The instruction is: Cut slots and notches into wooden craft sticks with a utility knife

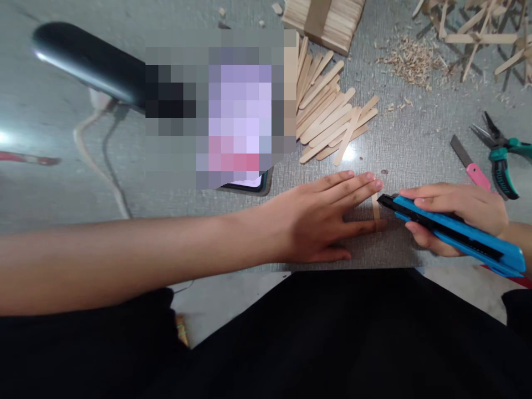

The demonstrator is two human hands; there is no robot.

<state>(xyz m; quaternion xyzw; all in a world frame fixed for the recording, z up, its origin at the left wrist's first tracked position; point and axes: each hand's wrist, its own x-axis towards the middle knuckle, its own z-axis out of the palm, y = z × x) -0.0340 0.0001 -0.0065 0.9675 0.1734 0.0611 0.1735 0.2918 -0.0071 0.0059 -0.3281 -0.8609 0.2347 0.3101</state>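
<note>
My left hand (pixel 328 219) lies flat on the table with its fingers stretched out to the right. Its fingertips press on a small wooden craft stick (pixel 376 206), which stands crosswise and is partly hidden under them. In my right hand (pixel 461 208) is a blue utility knife (pixel 461 233), gripped along its body. The knife's black tip points left, close beside the stick; whether it touches the stick I cannot tell.
Loose craft sticks (pixel 332 122) lie beyond my left hand, near a banded stick bundle (pixel 343 25). Wood shavings (pixel 409 61) and joined sticks (pixel 477 39) are at the back right. Pliers (pixel 501 152), a pink-handled blade (pixel 477 176), a phone (pixel 245 184) and a dark cabled device (pixel 91 64) lie around.
</note>
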